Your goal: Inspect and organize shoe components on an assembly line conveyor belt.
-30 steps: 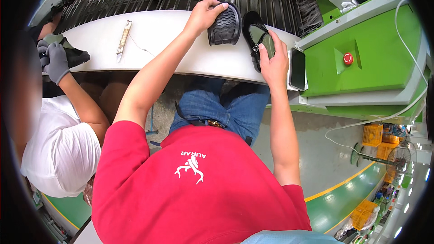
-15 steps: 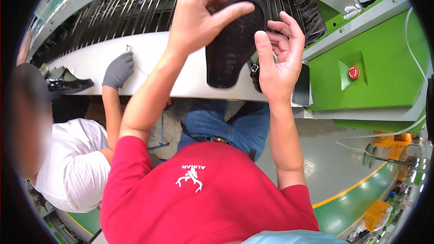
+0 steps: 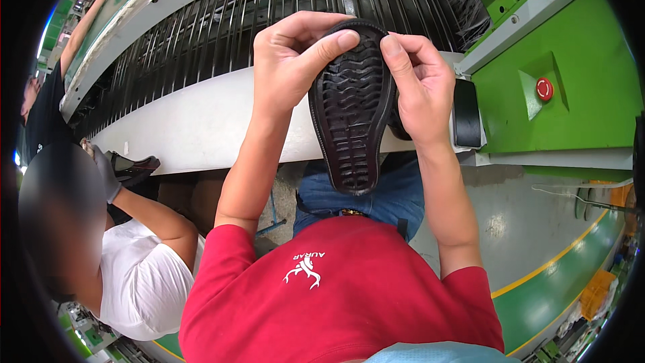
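Note:
A black shoe with a ridged, wavy-patterned sole faces me, held upright over the table's near edge, its wide end up. On that end's left rim my left hand is closed, thumb on the sole and fingers behind. My right hand pinches the right rim near the top, thumb in front and the other fingers curled. What the fingers do behind the shoe is hidden. Partly covered by my right hand, another dark item lies on the white table.
Metal bars of a conveyor run beyond the table. At right are a black phone-like slab and a green machine housing with a red button. A co-worker in white sits left, near another dark shoe.
The shoe has come lower and nearer, its treaded sole now plainly in view. My right hand has closed on its rim. The co-worker's gloved hand has drawn back left.

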Tool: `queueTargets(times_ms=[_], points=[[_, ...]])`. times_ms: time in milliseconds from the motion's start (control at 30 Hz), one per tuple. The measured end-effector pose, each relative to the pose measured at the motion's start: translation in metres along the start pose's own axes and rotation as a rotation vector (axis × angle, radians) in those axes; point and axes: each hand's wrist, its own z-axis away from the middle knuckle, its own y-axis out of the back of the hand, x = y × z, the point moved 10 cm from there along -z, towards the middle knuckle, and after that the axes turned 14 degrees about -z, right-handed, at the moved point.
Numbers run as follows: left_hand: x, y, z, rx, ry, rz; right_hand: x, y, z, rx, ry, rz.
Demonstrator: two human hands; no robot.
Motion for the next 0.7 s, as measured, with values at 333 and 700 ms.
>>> queueTargets(times_ms=[333,700], points=[[-0.105,0.008,-0.017,0.043,0.236,-0.007,0.04,0.076,-0.008,-0.129,-0.298,1.095],[-0.118,-0.004,-0.007,-0.088,0.27,0.228,0.061,0.092,0.025,0.013,-0.39,0.837]])
